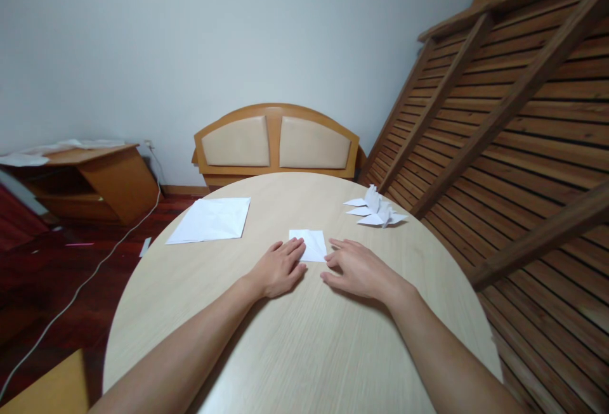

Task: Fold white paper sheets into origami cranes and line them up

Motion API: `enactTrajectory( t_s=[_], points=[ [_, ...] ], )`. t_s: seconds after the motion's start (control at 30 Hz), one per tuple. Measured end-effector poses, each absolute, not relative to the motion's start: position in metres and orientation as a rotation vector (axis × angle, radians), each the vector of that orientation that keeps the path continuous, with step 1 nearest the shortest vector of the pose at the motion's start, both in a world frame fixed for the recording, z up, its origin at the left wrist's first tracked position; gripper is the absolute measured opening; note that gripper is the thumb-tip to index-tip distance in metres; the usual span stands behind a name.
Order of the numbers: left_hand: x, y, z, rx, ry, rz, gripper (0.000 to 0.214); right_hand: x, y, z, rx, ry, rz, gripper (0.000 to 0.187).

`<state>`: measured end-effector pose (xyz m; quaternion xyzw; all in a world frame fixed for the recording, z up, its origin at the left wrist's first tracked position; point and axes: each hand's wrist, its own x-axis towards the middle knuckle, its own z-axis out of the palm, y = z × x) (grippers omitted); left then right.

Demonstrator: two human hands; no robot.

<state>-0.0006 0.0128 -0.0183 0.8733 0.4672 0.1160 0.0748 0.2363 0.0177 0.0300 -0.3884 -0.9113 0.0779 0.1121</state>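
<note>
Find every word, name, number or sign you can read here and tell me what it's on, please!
There are none that I can read.
I see no writing on the small white paper by the hands, the larger white paper on the left, the folded paper shapes or the round table.
The pink strip on the floor is too small to tell.

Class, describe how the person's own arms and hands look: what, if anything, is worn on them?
The left hand and right hand are ungloved. The left forearm and right forearm are bare, with no sleeve in view. No watch, bracelet or ring can be made out.
</note>
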Motion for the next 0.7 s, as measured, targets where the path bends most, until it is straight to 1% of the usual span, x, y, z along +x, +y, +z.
enactTrajectory(
  t_s=[0.17, 0.3, 0.43, 0.57, 0.7],
  points=[
    [-0.001, 0.013, -0.02, 2.628, 1.378, 0.356, 0.054, 0.243, 0.03, 0.026, -1.089, -2.586, 0.219, 0.025],
    [-0.001, 0.013, -0.019, 2.638, 1.371, 0.355, 0.054, 0.244, 0.033, 0.021, -0.966, -2.685, 0.228, 0.031],
    [-0.001, 0.013, -0.017, 2.649, 1.354, 0.356, 0.053, 0.243, 0.031, 0.021, -0.955, -2.711, 0.295, 0.022],
    [-0.002, 0.014, -0.018, 2.662, 1.329, 0.361, 0.051, 0.244, 0.028, 0.026, -0.95, -2.705, 0.311, 0.027],
    [-0.003, 0.012, -0.017, 2.667, 1.294, 0.385, 0.049, 0.244, 0.028, 0.028, -0.929, -2.648, 0.334, 0.023]
  ],
)
